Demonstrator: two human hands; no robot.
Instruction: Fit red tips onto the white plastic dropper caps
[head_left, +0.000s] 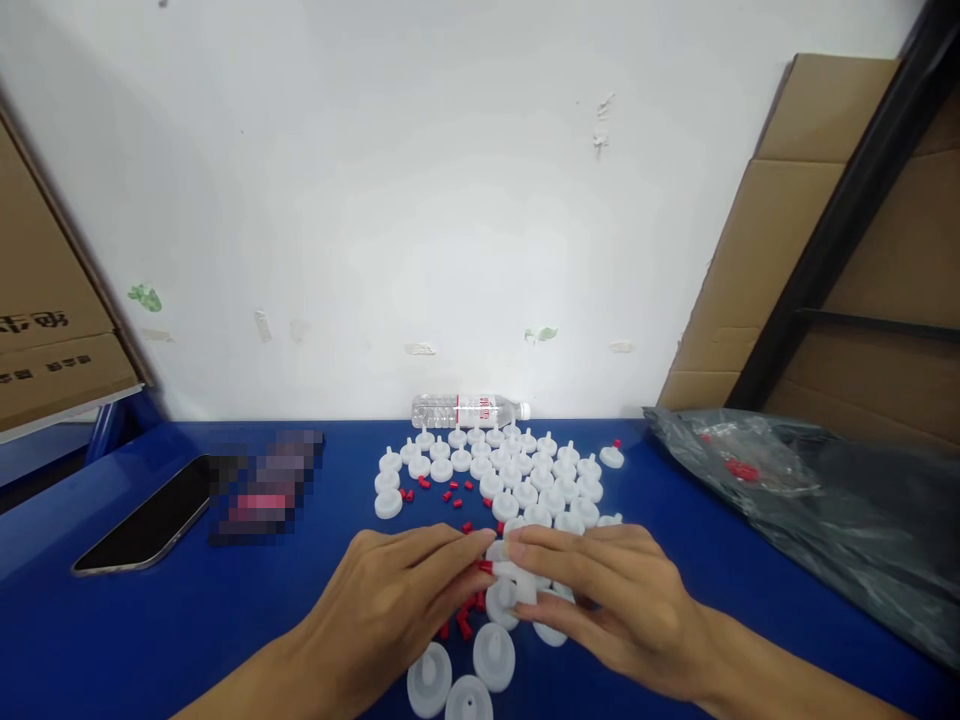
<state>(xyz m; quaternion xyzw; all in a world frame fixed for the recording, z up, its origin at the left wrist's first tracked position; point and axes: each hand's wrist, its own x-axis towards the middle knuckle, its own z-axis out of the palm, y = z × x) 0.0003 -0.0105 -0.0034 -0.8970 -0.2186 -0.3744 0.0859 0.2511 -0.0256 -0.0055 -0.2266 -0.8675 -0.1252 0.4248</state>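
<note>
"What is the largest thing?"

"A blue counter (112,650) against a white wall. At its left is a printed cardboard box (60,260); its contents are hidden. Along the right lies dark plastic sheeting (862,540)."

"And the hands?"

"Two bare hands, left (397,590) and right (630,590), meet at the near middle."

"Any smaller containers?"

"A clear plastic bag (784,455) on the sheeting, with a small heap of red pieces (742,470) inside. At the back, a clear bottle (471,411) lies on its side, capped; whether it holds liquid, I cannot tell."

"What fills the middle?"

"Dozens of white spouted caps (526,493), most with spouts up. One (612,457) stands apart at the right, a red tip on its spout. Loose red tips (457,503) are scattered among the others."

"What do the fingers have?"

"The right fingers are closed around one white cap (528,590), tilted sideways, spout leftward. The left fingers are pinched nearly together on a red tip (486,567) at that spout's end. How far on it sits, I cannot tell."
</note>
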